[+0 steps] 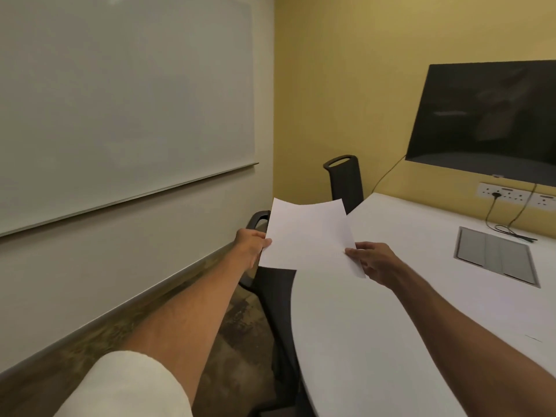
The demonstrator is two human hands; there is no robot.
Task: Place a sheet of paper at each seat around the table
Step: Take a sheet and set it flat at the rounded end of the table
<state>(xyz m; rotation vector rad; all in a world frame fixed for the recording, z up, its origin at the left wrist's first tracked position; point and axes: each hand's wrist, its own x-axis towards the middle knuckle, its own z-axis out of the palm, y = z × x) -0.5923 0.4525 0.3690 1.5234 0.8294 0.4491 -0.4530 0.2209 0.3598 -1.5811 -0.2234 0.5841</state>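
Frame centre: my left grip [252,242] and right grip [373,261] pinch a blank paper sheet [310,236] above the white bench [376,326].

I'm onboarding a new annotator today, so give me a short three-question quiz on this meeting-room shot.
1. True or false: the sheet of paper already lies flat on the table.
2. Which hand pinches the sheet's left edge: A) left hand B) right hand?
3. Fill in: a black cable runs from the wall socket down onto the ____.

Key
1. False; both hands hold it above the table's edge.
2. A.
3. Table.
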